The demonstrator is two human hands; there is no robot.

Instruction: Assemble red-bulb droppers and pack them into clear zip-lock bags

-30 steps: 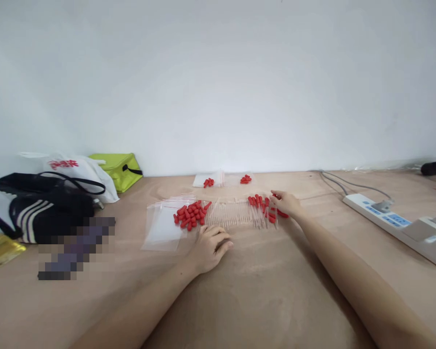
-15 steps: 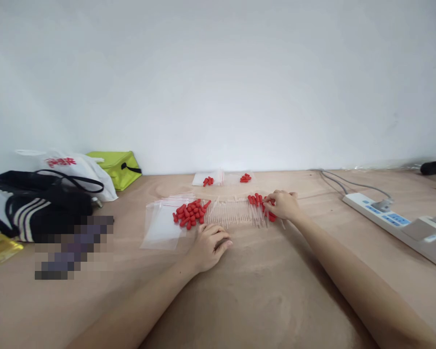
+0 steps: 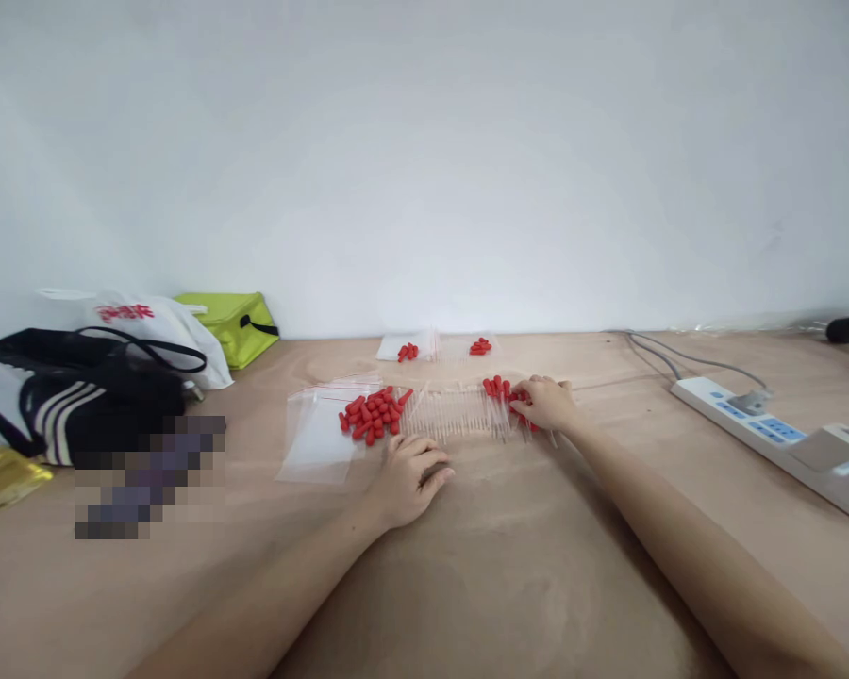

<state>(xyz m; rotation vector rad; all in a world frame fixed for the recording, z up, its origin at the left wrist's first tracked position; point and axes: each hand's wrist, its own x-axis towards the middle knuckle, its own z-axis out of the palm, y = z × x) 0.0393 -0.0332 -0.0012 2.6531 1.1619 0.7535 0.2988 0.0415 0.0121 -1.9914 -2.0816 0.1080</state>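
Note:
My left hand (image 3: 414, 481) rests on the table, fingers loosely spread and holding nothing. Just beyond it lies a row of thin clear dropper tubes (image 3: 453, 410). Left of that row is a pile of loose red rubber bulbs (image 3: 374, 415), partly over clear zip bags (image 3: 318, 443). My right hand (image 3: 546, 404) is at the row's right end, its thumb and fingers pinched over a red-bulbed dropper. Beside those fingers lie several droppers with red bulbs (image 3: 496, 387). My fingers hide part of the dropper and some bulbs.
Two small bags with red bulbs (image 3: 408, 352) lie near the wall. A power strip (image 3: 742, 405) with plugs and grey cords sits at right. At left are a black striped bag (image 3: 91, 405), a white plastic bag (image 3: 184, 339), a lime-green box bag (image 3: 230, 325) and a blurred-out object.
My right hand has lowered slightly over the red-bulbed droppers, its fingers reaching a little closer to the table. My left hand stays in place. The whole view has shifted slightly.

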